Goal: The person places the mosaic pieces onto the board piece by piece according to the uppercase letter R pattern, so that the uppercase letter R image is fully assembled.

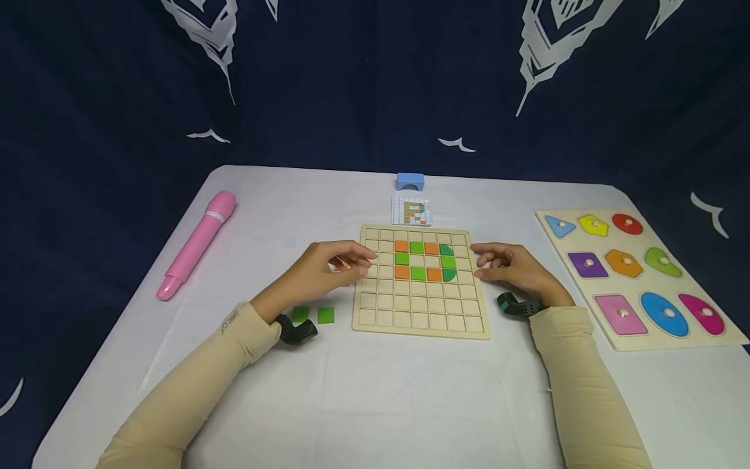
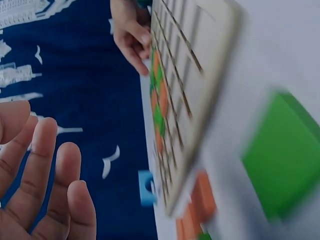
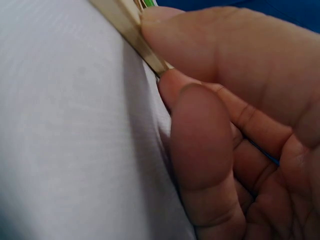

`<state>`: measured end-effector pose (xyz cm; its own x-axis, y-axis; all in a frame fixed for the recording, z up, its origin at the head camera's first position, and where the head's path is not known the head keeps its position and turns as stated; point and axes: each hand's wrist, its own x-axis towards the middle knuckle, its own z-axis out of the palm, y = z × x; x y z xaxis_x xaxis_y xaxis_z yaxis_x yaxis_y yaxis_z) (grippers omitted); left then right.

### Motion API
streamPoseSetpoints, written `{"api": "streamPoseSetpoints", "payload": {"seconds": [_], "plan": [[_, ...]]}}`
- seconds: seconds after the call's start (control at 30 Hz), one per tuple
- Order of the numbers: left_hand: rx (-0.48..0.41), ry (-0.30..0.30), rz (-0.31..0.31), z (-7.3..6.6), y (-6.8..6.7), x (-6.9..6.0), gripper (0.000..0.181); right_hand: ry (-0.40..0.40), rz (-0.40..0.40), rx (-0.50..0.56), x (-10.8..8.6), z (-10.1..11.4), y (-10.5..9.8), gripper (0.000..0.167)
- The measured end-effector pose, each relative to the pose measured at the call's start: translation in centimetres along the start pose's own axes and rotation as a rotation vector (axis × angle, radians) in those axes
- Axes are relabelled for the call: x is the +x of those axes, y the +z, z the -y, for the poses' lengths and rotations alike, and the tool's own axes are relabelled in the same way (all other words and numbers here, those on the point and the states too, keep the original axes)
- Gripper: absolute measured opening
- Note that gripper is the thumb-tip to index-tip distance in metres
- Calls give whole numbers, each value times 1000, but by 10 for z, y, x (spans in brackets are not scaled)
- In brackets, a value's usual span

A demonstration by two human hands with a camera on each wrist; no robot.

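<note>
You had the square wooden board [image 1: 404, 303] at the centre of the frame, lying on the white desk [image 1: 410, 404], with a ring of orange and green tiles [image 1: 416, 247] set in its upper cells and dark green curved tiles [image 1: 448, 275] at the ring's right corners. Your right hand [image 1: 517, 266] had thumb and forefinger apart, touching the board's right edge. That seemed a sound brace, provided the touch was light and level; a hard push could have slid the board.

Your left hand [image 1: 316, 268] hung at the board's left edge, fingers apart, with nothing visibly held. Loose orange tiles [image 2: 202, 197] lay just beside that edge, partly screened by the hand in the head view, and two green tiles [image 1: 325, 315] lay left of the board's lower part. Setting a tile well called for a grip on its sides, then lowering it flat and square to the grid lines before letting go. The left wrist strap [image 1: 297, 330] sat near the green tiles, so lifting the forearm was safer than dragging it. The patterned card [image 1: 411, 211], above the board and below the blue block [image 1: 410, 182], was worth a glance for colour and cell.
</note>
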<state>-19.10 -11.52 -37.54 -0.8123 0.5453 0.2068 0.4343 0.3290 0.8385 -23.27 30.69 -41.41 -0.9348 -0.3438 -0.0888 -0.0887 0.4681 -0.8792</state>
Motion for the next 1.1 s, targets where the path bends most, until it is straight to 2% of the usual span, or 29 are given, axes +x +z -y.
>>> {"api": "streamPoseSetpoints", "payload": {"seconds": [0.27,0.5,0.73,0.93,1.1], "plan": [[68,-45,-11,22,-24,-26,25,-3,4,-2,0,1,0,61],[86,-68,2,30,-34,-33,23,2,0,-6,0,-1,-1,62],[119,-111,85,37,-43,-33,24,0,-3,-10,0,-2,-1,62],[108,-215,199,42,-55,-37,28,0,2,-6,0,0,0,62],[129,-264,247,42,-62,-39,22,-7,-1,-8,0,0,-1,62]]}}
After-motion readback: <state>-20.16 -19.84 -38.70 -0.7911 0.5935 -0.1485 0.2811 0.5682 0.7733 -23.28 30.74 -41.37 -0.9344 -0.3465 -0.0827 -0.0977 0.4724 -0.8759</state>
